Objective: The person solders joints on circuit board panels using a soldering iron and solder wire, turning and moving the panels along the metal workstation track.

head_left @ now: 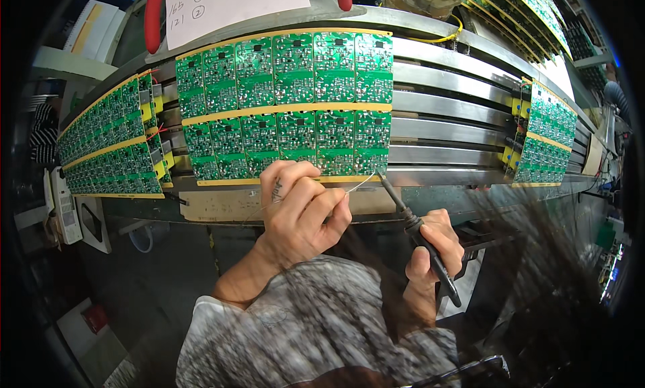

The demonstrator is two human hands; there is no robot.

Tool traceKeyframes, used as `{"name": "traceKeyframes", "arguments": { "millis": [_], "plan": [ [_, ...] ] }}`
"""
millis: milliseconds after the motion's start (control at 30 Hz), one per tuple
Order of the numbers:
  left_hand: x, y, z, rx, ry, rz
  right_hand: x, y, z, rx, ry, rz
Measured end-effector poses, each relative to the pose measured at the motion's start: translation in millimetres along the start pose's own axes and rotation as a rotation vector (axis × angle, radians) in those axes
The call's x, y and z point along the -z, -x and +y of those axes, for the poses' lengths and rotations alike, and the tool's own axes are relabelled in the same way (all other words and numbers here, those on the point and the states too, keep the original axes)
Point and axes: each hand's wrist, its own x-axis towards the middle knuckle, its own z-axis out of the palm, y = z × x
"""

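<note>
Near the tabletop's [447, 127] front edge, the left hand [299, 210] pinches thin wire [363, 182], the right hand's [435, 243] fingers grasp a soldering iron [413, 228] — tips close together, probably for precision beside the circuit board [295, 85].

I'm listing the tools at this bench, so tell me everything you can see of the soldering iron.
The soldering iron is slim, with a grey, metallic-looking shaft, a dark collar and a black, plastic-looking handle tapering at its rear. The right hand's grip closes around the handle. It slants, tip up and leftward, at the lower right corner of the middle circuit-board panel, beside the end of a thin pale wire. Whether the tip touches either is unclear.
</note>
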Motion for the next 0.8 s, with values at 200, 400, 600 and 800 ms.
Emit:
{"name": "traceKeyframes", "arguments": {
  "millis": [200,400,600,800],
  "plan": [
    [0,-3,0,-0.012,-0.052,-0.025,-2,1,1,-0.028,-0.025,0.022],
    [-3,-6,1,-0.011,-0.051,-0.021,1,-3,-4,0.007,0.049,-0.045],
    [-4,-5,1,0.003,-0.079,-0.047,3,-9,-11,0.0,0.101,-0.102],
    [-2,-7,1,0.014,-0.052,-0.02,5,-5,-6,0.002,0.065,0.002]
  ]
}}
